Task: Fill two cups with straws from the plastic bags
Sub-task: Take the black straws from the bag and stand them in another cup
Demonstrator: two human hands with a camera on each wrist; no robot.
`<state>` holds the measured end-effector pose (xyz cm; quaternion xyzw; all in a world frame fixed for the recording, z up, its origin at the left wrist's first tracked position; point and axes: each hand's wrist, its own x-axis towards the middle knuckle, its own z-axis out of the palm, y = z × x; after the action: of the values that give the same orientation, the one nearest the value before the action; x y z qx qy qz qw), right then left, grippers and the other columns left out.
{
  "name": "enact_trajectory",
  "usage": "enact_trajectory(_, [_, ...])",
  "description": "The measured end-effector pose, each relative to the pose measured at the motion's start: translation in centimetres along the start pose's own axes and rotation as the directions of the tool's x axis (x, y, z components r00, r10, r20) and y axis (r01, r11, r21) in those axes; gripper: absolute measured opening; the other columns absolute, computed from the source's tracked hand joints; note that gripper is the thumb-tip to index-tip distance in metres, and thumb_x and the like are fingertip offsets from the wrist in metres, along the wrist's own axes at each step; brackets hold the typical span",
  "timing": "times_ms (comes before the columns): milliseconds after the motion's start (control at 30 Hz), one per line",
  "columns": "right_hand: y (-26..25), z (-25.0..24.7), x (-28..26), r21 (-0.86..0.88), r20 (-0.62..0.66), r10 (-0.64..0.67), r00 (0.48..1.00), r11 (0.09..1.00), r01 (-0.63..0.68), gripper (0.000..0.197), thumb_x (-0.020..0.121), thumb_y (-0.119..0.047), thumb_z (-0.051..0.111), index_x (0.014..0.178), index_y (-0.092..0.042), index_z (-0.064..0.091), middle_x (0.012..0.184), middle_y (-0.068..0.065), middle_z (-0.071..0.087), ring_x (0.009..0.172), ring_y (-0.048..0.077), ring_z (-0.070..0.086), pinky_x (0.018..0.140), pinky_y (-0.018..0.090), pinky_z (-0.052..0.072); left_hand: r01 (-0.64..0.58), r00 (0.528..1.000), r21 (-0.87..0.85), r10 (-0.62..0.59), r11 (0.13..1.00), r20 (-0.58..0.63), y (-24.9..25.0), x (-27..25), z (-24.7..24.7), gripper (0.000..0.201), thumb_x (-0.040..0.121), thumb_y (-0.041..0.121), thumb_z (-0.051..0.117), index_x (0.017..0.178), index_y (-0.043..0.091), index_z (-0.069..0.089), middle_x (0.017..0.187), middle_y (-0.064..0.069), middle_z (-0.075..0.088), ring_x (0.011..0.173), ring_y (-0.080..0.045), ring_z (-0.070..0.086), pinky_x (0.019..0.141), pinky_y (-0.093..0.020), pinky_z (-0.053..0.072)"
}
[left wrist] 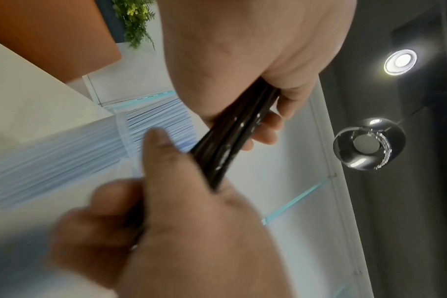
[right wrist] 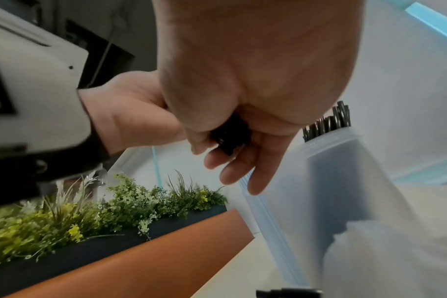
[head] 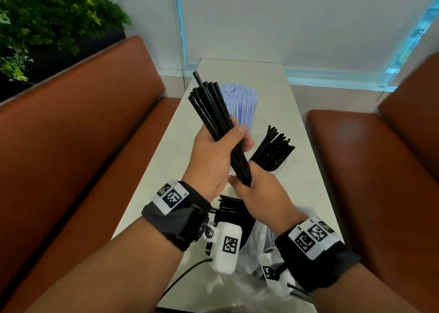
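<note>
I hold a bundle of black straws (head: 211,113) above the table. My left hand (head: 219,151) grips its middle, and my right hand (head: 256,189) grips its lower end from the right. In the left wrist view the black bundle (left wrist: 232,137) runs between both hands; in the right wrist view its end (right wrist: 230,135) shows inside my right hand (right wrist: 242,121). A cup packed with blue-and-white straws (head: 241,103) stands farther back. To the right, a clear cup holds more black straws (head: 273,149); that clear cup (right wrist: 332,181) shows in the right wrist view.
A crumpled plastic bag (head: 251,248) with black straws (head: 231,209) in it lies near the front of the narrow white table (head: 161,174). Brown benches (head: 83,134) flank the table. A planter of greenery (head: 35,22) stands at the back left.
</note>
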<state>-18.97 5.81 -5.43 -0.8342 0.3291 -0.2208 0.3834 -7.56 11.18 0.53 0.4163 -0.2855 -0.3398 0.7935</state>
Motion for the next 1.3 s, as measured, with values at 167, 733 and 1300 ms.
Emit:
enact_trajectory(167, [0.6,0.4,0.5,-0.141,-0.022,0.033,0.999,0.989,-0.036,0.029,0.095,-0.052,0.055,0.084,-0.027,0.045,0.071,-0.003,0.060,0.063,0.015,0.059,0.061,0.037,0.050,-0.068,0.996,0.039,0.065,0.997,0.062,1.3,0.7,0.8,0.012,0.091,0.007,0.066,0.096,0.017,0.066,0.074,-0.007,0.063,0.068,-0.025,0.062,0.074,-0.039,0.055])
enact_trajectory(733, [7.3,-0.1,4.3,-0.604,0.065,0.021,0.998,0.797,0.023,0.025,0.097,-0.028,0.061,0.086,-0.028,0.038,0.083,-0.010,0.037,0.063,0.012,0.050,0.053,0.031,0.040,-0.060,0.997,0.766,0.007,0.640,0.072,-7.1,8.5,-0.5,0.009,0.094,0.024,0.066,0.092,0.018,0.060,0.081,0.004,0.062,0.072,-0.013,0.057,0.068,-0.027,0.044])
enact_trajectory(1300, [6.3,-0.8,3.9,-0.606,0.100,0.027,0.995,0.794,0.039,0.013,0.100,-0.032,0.051,0.102,-0.023,0.042,0.100,-0.003,0.041,0.073,0.022,0.057,0.059,0.035,0.044,-0.205,0.977,0.853,0.055,0.480,0.204,-5.1,2.9,-5.6,0.060,0.081,0.060,0.061,0.131,0.027,0.057,0.111,0.014,0.055,0.105,-0.002,0.058,0.097,-0.022,0.049])
